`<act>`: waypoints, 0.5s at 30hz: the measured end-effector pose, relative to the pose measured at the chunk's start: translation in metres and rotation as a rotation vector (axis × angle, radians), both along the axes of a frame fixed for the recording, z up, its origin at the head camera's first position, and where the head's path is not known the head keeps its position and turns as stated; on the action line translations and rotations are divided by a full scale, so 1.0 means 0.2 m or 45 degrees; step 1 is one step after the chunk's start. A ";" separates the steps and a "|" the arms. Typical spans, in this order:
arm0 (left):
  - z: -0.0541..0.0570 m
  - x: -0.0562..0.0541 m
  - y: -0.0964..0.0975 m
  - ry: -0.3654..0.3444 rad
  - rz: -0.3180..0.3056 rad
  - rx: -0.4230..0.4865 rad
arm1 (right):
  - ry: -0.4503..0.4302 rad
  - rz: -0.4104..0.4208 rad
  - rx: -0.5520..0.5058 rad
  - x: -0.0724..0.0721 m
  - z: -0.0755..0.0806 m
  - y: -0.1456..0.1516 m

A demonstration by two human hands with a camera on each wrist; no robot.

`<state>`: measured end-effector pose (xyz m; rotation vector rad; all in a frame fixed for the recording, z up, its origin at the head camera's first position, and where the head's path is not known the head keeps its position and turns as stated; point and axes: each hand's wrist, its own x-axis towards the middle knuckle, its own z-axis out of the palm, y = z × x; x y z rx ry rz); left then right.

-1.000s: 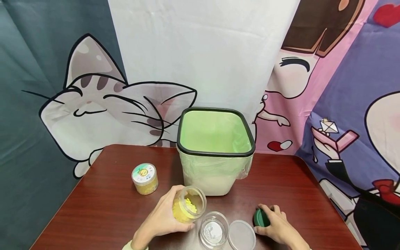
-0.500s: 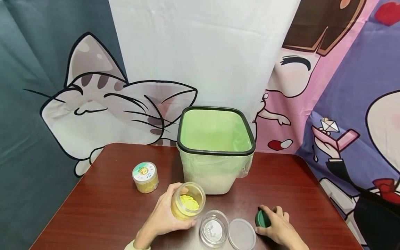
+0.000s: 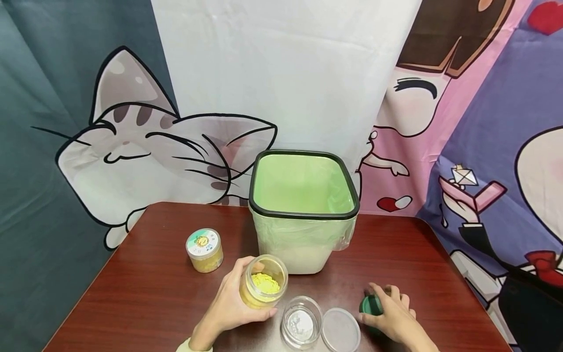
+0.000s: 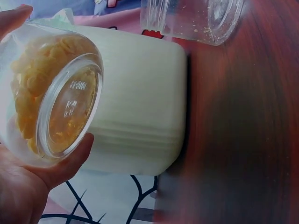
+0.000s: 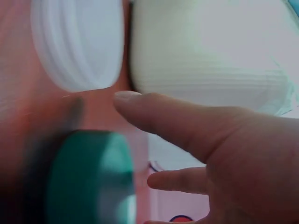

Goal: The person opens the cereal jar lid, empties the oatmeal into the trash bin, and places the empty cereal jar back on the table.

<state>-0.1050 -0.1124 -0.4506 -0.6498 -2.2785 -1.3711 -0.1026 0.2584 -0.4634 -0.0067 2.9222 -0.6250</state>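
Note:
My left hand [image 3: 233,300] holds a clear plastic jar [image 3: 254,299] tilted, its mouth up and toward the right. Small yellow pieces [image 3: 265,283] fill its lower part; through the base in the left wrist view they look rounded and thin. Just right of that jar stands a second clear jar [image 3: 301,322], with a few crumbs inside. Beside it lies a translucent flat lid [image 3: 340,330]. Over at the right, my right hand [image 3: 393,315] hovers around a round green lid [image 3: 371,305] on the table. In the right wrist view its thumb and fingers are spread, apart from the green lid [image 5: 88,177].
A pale square bin [image 3: 294,244] with a black rim and a liner bag stands behind the jars. To the left sits a closed jar [image 3: 204,250] with a printed lid and yellow contents. The brown table [image 3: 132,293] meets a printed cloth backdrop [image 3: 286,73].
My left hand has tipped the jar slightly more upright and its yellow pieces have settled. My right hand held the green lid earlier; its fingers have now loosened and lifted off it.

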 end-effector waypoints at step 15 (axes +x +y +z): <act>0.03 -0.01 -0.01 0.023 0.035 -0.017 | 0.546 0.047 -0.797 -0.15 0.27 -0.20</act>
